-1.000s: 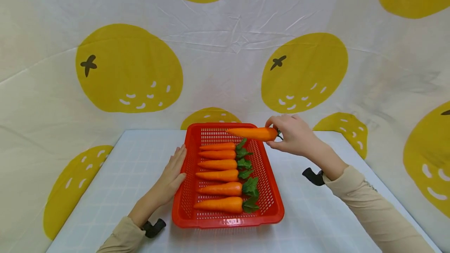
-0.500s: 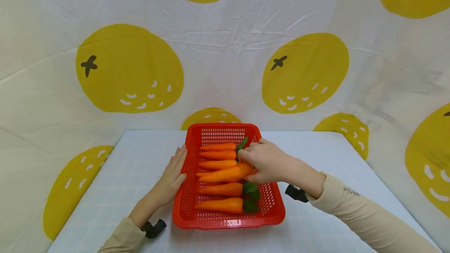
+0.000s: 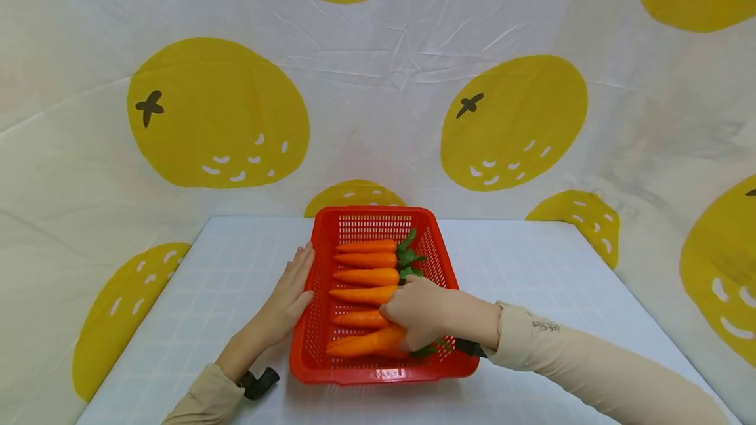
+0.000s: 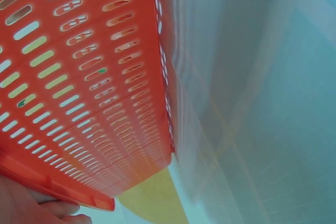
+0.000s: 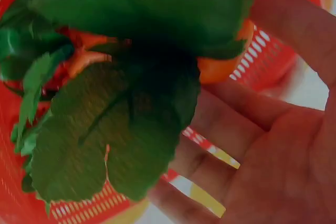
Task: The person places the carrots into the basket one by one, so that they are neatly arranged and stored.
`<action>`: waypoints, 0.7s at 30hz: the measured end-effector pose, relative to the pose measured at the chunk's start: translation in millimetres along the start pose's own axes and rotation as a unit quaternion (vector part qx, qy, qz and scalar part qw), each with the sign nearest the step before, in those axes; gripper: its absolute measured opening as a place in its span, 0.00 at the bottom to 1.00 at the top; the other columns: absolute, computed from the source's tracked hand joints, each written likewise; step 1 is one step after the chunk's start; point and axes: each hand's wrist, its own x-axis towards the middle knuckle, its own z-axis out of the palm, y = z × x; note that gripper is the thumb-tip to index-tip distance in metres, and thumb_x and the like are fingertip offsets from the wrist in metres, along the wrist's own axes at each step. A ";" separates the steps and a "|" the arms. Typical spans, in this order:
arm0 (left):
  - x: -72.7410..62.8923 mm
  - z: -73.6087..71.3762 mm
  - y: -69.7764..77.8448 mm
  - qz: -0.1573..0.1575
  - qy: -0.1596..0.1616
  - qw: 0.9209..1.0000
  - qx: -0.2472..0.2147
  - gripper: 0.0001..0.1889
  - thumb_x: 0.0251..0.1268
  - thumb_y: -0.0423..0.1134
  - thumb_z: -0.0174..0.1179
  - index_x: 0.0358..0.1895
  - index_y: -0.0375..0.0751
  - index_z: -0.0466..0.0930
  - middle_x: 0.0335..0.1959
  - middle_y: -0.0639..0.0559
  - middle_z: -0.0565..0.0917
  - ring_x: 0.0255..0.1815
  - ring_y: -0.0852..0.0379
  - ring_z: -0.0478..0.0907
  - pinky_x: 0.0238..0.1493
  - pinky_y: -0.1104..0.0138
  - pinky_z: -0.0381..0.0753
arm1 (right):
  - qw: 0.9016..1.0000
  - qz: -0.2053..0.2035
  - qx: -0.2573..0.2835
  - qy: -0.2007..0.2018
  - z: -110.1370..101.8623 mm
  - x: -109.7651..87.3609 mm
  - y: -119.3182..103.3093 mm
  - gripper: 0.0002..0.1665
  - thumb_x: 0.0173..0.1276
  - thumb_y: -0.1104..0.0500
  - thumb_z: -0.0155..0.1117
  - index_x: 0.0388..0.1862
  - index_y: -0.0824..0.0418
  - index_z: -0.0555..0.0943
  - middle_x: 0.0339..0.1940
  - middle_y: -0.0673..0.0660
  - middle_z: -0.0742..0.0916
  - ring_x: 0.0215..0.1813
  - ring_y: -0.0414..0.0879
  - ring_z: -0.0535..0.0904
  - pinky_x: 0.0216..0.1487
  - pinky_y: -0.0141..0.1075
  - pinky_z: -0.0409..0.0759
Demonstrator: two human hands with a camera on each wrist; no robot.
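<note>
A red plastic basket (image 3: 354, 376) stands on the table, with several orange carrots (image 3: 366, 277) laid side by side in it, tips to the left and green tops to the right. My right hand (image 3: 422, 310) grips another carrot (image 3: 367, 345) by its thick end, low over the nearest carrot in the basket, which it mostly hides. In the right wrist view, large green leaves (image 5: 110, 129) cover much of that carrot, beside my fingers. My left hand (image 3: 288, 297) rests with straight fingers against the basket's left rim; fingertips (image 4: 58, 208) show under that rim in the left wrist view.
The table (image 3: 236, 267) has a pale checked cover and reaches back to a white cloth (image 3: 378, 117) printed with big yellow fruits. A black wrist mount (image 3: 260, 384) sits on the left wrist, close to the basket's front left corner.
My right hand has brought its carrot from above the basket's far right rim down and toward the near end, low over the row. The left hand has stayed at the rim.
</note>
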 end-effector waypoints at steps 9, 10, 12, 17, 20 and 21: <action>-1.1 1.2 -0.2 0.003 0.002 1.000 -0.007 0.37 0.69 0.31 0.43 0.79 0.31 0.41 0.81 0.40 0.42 0.80 0.41 0.33 0.73 0.37 0.35 | 0.998 -0.006 0.029 -0.055 16.7 13.8 -8.1 0.18 0.57 0.46 0.71 0.21 0.48 0.71 0.17 0.44 0.66 0.20 0.39 0.59 0.26 0.34 0.60; -1.0 1.1 0.2 0.004 0.002 1.000 -0.006 0.37 0.68 0.31 0.44 0.79 0.31 0.41 0.81 0.40 0.43 0.80 0.40 0.33 0.72 0.37 0.35 | 0.998 -0.005 0.031 -0.058 17.8 14.8 -8.0 0.19 0.57 0.47 0.72 0.20 0.49 0.69 0.17 0.44 0.64 0.20 0.39 0.57 0.25 0.34 0.58; -1.1 0.9 0.8 0.002 0.002 1.000 -0.007 0.37 0.69 0.31 0.44 0.79 0.31 0.41 0.81 0.40 0.43 0.80 0.39 0.33 0.73 0.37 0.35 | 0.997 -0.003 0.039 -0.066 19.0 16.4 -7.8 0.21 0.58 0.48 0.71 0.19 0.49 0.68 0.17 0.45 0.62 0.20 0.40 0.53 0.23 0.35 0.54; -0.7 0.4 1.4 -0.002 0.002 1.000 -0.007 0.37 0.69 0.32 0.43 0.79 0.31 0.41 0.81 0.40 0.42 0.80 0.36 0.34 0.73 0.38 0.34 | 0.995 0.003 0.045 -0.090 18.0 18.2 -8.3 0.22 0.61 0.47 0.71 0.19 0.50 0.68 0.18 0.45 0.63 0.21 0.40 0.56 0.23 0.35 0.56; -0.3 -0.1 1.6 0.002 0.003 1.000 -0.004 0.37 0.69 0.31 0.44 0.79 0.30 0.41 0.81 0.39 0.42 0.80 0.38 0.33 0.73 0.37 0.34 | 0.993 0.010 0.053 -0.106 15.5 17.9 -8.7 0.19 0.61 0.44 0.71 0.22 0.50 0.73 0.18 0.45 0.71 0.21 0.39 0.64 0.24 0.33 0.64; -0.2 -0.4 1.6 0.001 0.002 1.000 -0.004 0.37 0.69 0.31 0.43 0.79 0.30 0.41 0.81 0.39 0.42 0.80 0.39 0.33 0.73 0.38 0.34 | 0.992 0.013 0.055 -0.110 14.5 17.7 -8.7 0.17 0.62 0.44 0.71 0.23 0.50 0.76 0.19 0.44 0.74 0.22 0.39 0.66 0.25 0.33 0.66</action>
